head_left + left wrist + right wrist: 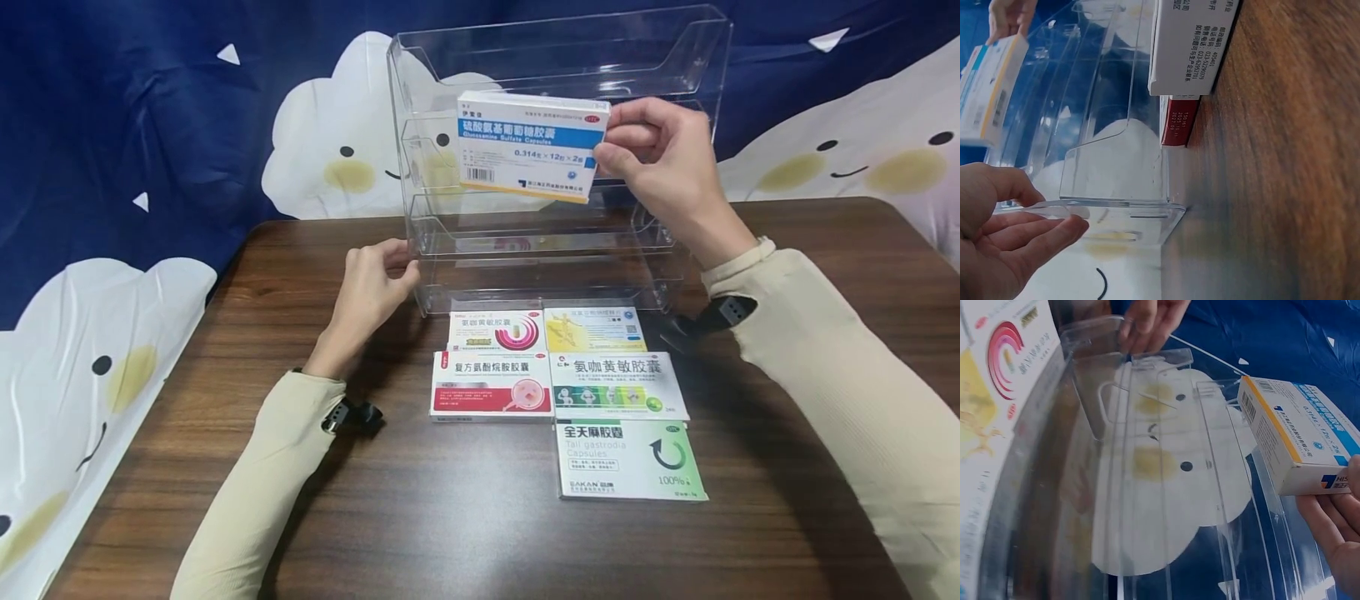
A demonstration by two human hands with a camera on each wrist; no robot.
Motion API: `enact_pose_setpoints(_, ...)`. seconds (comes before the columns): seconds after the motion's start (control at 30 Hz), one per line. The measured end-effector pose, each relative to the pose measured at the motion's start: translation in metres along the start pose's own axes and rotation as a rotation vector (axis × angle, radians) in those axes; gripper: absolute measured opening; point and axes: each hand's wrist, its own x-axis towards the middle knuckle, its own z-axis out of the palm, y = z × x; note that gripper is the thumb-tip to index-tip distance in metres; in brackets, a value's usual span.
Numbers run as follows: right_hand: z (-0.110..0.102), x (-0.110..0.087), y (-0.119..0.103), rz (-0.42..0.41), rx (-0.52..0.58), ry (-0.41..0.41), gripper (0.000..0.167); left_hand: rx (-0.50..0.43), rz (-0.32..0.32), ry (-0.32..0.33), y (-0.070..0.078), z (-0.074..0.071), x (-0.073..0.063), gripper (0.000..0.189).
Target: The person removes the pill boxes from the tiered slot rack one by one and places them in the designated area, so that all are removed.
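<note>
My right hand [660,158] pinches a white and blue medicine box [528,154] by its right end, thumb in front and fingers behind. The box hangs in front of the upper tiers of a clear plastic tiered rack [547,300], its printed face toward me, tilted slightly. Low on the rack's left side, my left hand [378,275] grips the edge of the side panel; in the left wrist view the thumb and fingers [1054,240] lie on either side of that panel. From the right wrist view, the box's orange-edged side [1272,431] shows.
Several medicine boxes lie before the rack: a pink-ringed box [495,331], a yellow box [594,330], a red and white box [491,385], a green-striped box [618,386] and a white and green box [630,460]. A blue cloud-patterned cloth [187,75] hangs behind the wooden table [375,517].
</note>
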Motion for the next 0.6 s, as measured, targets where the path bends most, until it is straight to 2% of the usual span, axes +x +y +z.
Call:
enact_pose_setpoints(0.13, -0.004, -0.015, 0.001, 0.049, 0.156, -0.027, 0.021, 0.002, -0.004, 0.002, 0.001, 0.0, 0.0, 0.029)
enact_pose_setpoints(0.23, -0.006, -0.029, 0.002, 0.104, 0.2, -0.054, 0.021, -0.002, -0.007, 0.0, 0.001, 0.0, 0.001, 0.029)
enact_pose_setpoints(0.43, -0.01, -0.055, 0.004, 0.161, 0.024, -0.121, 0.026, -0.018, -0.029, -0.012, 0.002, 0.0, 0.001, 0.029)
enact_pose_setpoints(0.5, -0.011, -0.063, 0.005, 0.167, 0.001, -0.141, 0.028, -0.022, -0.038, -0.018, 0.003, 0.0, 0.0, 0.029)
enact_pose_setpoints(0.6, -0.012, -0.076, 0.008, 0.201, 0.024, -0.172, 0.029, -0.028, -0.045, -0.025, 0.004, -0.001, 0.0, 0.029)
